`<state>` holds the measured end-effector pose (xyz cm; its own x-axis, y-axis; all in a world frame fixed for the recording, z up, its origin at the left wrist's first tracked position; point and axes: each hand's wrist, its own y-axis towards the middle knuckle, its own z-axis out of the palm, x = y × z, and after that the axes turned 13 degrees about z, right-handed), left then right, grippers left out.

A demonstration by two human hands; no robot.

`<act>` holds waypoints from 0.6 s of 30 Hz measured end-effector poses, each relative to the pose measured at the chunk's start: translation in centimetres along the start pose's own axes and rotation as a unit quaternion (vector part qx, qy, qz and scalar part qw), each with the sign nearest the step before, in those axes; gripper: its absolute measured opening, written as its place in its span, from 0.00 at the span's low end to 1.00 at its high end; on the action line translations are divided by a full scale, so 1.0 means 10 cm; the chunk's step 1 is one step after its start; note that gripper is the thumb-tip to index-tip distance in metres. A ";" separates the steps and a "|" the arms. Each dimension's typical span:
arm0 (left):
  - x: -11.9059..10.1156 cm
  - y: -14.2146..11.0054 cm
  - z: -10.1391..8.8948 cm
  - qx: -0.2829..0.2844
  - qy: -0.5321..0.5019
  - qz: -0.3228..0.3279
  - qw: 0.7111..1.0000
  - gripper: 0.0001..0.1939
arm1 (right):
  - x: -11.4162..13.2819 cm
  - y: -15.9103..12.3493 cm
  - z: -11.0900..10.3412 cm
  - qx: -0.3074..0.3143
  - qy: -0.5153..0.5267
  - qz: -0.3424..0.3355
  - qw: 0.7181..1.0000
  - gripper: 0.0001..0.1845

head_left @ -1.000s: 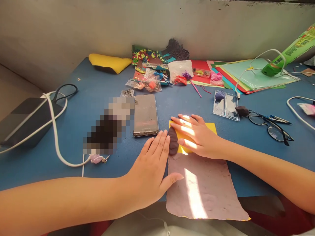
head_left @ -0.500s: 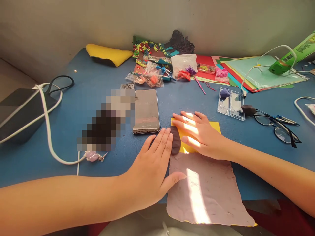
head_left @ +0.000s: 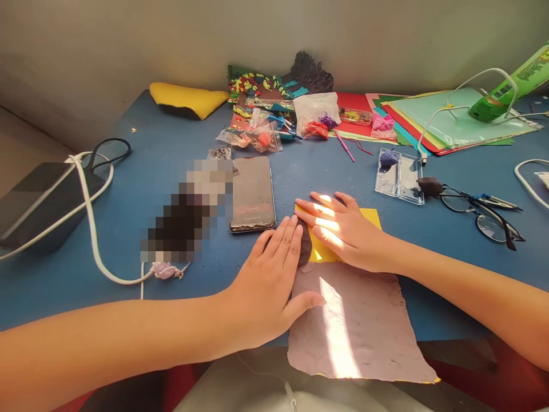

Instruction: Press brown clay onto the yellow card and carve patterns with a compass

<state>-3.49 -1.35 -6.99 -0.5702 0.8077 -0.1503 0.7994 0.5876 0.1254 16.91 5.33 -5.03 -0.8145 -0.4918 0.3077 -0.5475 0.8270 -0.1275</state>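
Left hand (head_left: 268, 286), fingers together and thumb out, just slid further over the flat dark-brown clay patch (head_left: 306, 247) on the left of the rectangular yellow sheet (head_left: 371, 217), so it's probably pressing that edge. Right hand (head_left: 354, 236) rests on the sheet, fingers a bit apart.

Dark clay (head_left: 305, 247) on yellow sheet (head_left: 318, 249)
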 end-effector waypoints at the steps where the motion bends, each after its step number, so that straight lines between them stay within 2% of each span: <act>1: 0.00 -0.01 0.01 -0.004 0.002 0.002 1.000 0.44 | 0.00 0.00 0.00 0.001 0.005 0.001 1.000 0.28; 7: 0.04 0.00 0.02 -0.048 0.014 0.034 0.998 0.44 | -0.06 -0.01 0.03 -0.017 0.045 0.000 0.999 0.30; 12: 0.08 0.07 -0.03 0.018 -0.017 0.044 0.999 0.45 | -0.12 -0.01 0.09 -0.060 0.074 -0.016 0.995 0.29; 15: 0.07 0.09 -0.06 0.029 -0.015 0.043 0.999 0.48 | -0.13 -0.04 0.09 -0.117 0.078 -0.036 0.989 0.28; 18: 0.07 0.07 -0.02 0.014 -0.012 0.043 0.999 0.49 | -0.11 -0.14 0.08 -0.200 0.056 -0.089 0.974 0.23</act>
<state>-3.38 -0.37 -6.84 -0.4950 0.8533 -0.1639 0.8502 0.5146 0.1114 18.40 4.52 -5.89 -0.6748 -0.6233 0.3951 -0.5419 0.7819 0.3081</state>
